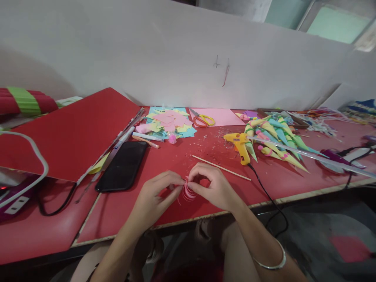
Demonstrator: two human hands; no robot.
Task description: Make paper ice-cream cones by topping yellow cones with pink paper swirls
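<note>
Both hands meet above the front edge of the red table, over a coil of thin pink paper strip (188, 193). My left hand (160, 194) pinches the top of the coil between thumb and fingers. From the other side, my right hand (210, 184) pinches the same spot, its fingertips nearly touching the left ones. Loose loops of the strip hang below the fingertips. Just beyond the hands lies a thin wooden stick (221, 167). A yellow glue gun (241, 147) with a long clear glue stick rests to the right of it.
A black phone (122, 166) lies left of my hands. Farther back are cut paper pieces (169, 119), scissors (203, 120) and pens (148, 136). Paper cones (273, 135) are piled at the right. The glue gun's cord (261, 188) hangs over the table edge. Red card (79, 131) leans at left.
</note>
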